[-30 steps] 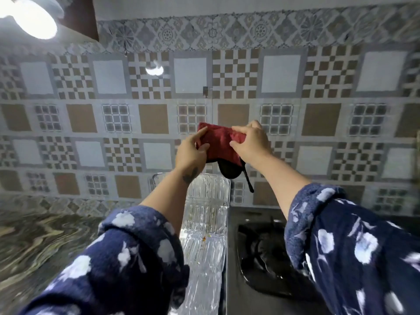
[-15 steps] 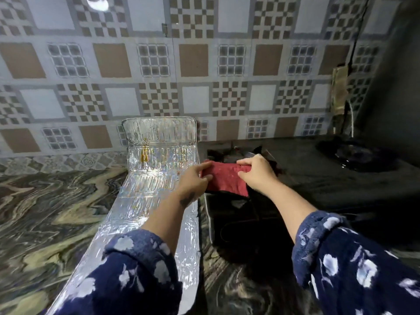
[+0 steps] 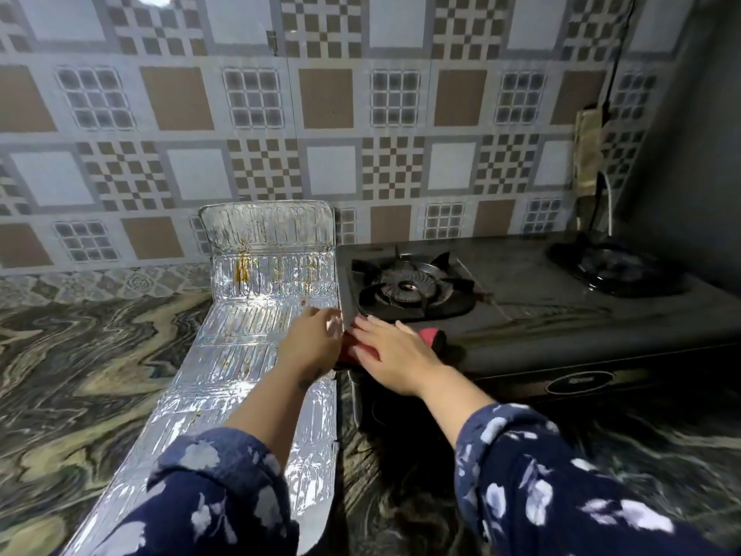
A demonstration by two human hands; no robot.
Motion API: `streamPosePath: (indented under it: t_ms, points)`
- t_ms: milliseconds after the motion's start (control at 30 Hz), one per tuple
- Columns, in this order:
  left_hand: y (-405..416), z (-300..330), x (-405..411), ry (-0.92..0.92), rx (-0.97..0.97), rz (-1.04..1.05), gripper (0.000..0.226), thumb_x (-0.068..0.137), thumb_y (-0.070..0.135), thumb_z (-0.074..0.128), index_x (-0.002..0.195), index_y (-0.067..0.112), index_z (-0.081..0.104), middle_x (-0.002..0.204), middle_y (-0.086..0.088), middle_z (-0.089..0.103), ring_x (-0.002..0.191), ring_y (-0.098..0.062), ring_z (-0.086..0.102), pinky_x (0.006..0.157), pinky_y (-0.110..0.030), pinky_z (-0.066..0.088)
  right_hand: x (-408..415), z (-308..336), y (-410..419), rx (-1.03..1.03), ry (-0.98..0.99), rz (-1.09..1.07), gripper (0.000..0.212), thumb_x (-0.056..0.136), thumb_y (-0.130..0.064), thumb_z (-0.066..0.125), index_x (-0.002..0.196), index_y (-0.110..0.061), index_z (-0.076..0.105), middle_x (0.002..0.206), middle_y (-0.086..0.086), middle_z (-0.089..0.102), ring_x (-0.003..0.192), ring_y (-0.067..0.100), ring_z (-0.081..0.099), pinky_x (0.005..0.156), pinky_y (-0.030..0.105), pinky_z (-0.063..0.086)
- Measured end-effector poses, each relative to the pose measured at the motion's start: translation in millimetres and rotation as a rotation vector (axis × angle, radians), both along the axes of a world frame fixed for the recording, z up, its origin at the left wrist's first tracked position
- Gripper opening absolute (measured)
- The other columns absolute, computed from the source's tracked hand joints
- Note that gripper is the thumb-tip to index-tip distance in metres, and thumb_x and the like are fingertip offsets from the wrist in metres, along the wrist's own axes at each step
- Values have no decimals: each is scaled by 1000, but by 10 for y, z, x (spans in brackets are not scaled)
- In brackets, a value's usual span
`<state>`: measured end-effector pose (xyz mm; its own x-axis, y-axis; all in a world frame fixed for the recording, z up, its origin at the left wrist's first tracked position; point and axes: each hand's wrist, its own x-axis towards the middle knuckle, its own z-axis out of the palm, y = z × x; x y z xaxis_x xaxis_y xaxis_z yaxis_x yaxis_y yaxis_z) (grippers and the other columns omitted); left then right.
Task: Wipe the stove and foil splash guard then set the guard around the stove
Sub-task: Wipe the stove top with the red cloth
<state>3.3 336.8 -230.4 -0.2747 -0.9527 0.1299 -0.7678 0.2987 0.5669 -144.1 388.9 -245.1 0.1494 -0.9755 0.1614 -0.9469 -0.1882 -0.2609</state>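
Observation:
A black two-burner gas stove (image 3: 533, 315) sits on the marbled counter against the tiled wall. A red cloth (image 3: 432, 337) lies on the stove's front left corner, mostly covered by my right hand (image 3: 395, 357), which presses flat on it. My left hand (image 3: 312, 343) rests at the cloth's left end, at the stove's edge. The foil splash guard (image 3: 256, 335) lies unfolded flat on the counter left of the stove. Its far panel stands up against the wall and carries brown grease stains.
The left burner grate (image 3: 413, 288) is just behind my hands; a second burner (image 3: 613, 266) sits at the far right. A cable and a socket (image 3: 587, 154) hang on the wall at the right. The marbled counter (image 3: 88, 363) extends to the left.
The cloth came down from being held up at the wall onto the stove's front left corner. My right hand went from pinching it to lying flat on it.

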Motion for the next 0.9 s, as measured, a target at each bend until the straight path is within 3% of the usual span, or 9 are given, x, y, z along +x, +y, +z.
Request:
streamPosePath:
  t_ms: [200,400,533,700,900]
  points:
    - [14,137,-167,-114,-69,-59,31,92,25,43,118,20,59,128,-11,52,117,-31,50,97,-46,45,-146,-175,152,-67,96,-40,62,93,-56,30,147,-25,25,158,-4,19,146,12,12,117,40,9]
    - [94,269,-463,-160,-68,-271,36,88,13,48,122,17,60,131,-10,54,122,-28,49,100,-29,37,-666,-204,436,16,78,-316,73,90,-65,25,149,-24,17,160,-7,9,146,7,2,119,38,1]
    - [78,349,-535,-184,-101,-358,37,87,11,47,119,19,64,128,-9,58,119,-26,53,99,-30,41,-573,-193,327,65,86,-461,90,81,-77,19,150,-19,14,160,-1,6,147,14,-1,119,44,-2]
    - [-17,342,-677,-194,-142,-362,34,91,15,46,118,20,64,128,-7,58,119,-27,52,99,-33,43,-636,-237,311,-36,52,-381,68,91,-62,18,147,-23,23,159,-3,14,146,10,4,118,39,1]
    - [-85,319,-1104,-179,-139,-371,35,88,17,48,119,24,63,133,-5,55,122,-26,50,103,-36,42,-1324,-176,412,46,81,-386,62,94,-57,21,149,-27,18,160,-9,8,146,6,1,118,38,1]
